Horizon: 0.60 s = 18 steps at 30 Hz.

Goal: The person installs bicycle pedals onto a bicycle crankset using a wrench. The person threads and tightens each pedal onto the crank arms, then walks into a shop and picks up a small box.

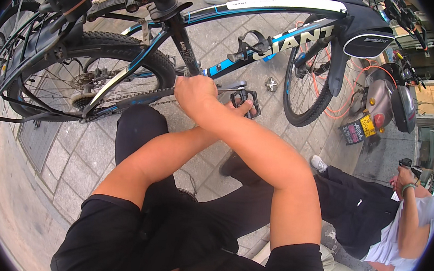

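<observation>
A black, white and blue bicycle (228, 64) stands in front of me. My forearms cross, the right one above the left. My left hand (242, 108) reaches beneath it and grips the black pedal (255, 103), thumb on its frame. My right hand (195, 96) is a fist at the crank area, by the chain (145, 98); what it grips is hidden. A grey metal bar (229, 87), crank arm or tool I cannot tell, runs from that fist toward the pedal. Another small pedal-like part (271, 84) lies on the paving beyond.
The rear wheel (167, 72) is left of my hands, the front wheel (303, 99) to the right. Orange hose (345, 110) coils near a parked scooter (380, 101). At right sits a person (408, 219) holding a small black object (405, 163). Paving slabs (83, 162) cover the ground.
</observation>
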Motion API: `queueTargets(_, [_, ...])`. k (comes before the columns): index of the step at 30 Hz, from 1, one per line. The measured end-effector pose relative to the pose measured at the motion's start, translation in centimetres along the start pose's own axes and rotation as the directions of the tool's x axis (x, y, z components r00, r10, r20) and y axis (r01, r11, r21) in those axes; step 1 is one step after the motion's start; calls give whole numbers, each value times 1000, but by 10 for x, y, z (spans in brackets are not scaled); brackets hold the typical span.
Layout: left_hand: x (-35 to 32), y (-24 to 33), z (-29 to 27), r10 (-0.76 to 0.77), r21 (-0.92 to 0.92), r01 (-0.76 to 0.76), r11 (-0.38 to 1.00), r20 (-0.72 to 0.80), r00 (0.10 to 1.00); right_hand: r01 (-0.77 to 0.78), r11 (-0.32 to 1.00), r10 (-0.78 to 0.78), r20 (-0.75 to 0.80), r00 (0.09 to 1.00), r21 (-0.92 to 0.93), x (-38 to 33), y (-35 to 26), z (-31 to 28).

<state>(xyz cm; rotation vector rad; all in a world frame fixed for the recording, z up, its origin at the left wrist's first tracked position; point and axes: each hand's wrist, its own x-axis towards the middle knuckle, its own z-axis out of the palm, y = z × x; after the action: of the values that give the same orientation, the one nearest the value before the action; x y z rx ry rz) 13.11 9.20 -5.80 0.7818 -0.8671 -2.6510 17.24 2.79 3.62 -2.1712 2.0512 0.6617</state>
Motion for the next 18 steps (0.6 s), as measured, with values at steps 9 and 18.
queueTargets(9, [-2,12,-5,-79,61,83,995,-65,995,13,879,328,-624,709,477,-33,151,-22])
queueTargets(18, [7,18,5,-83,-46,81,996,-55,995,253,-315,877,178,447,915,-35,247,214])
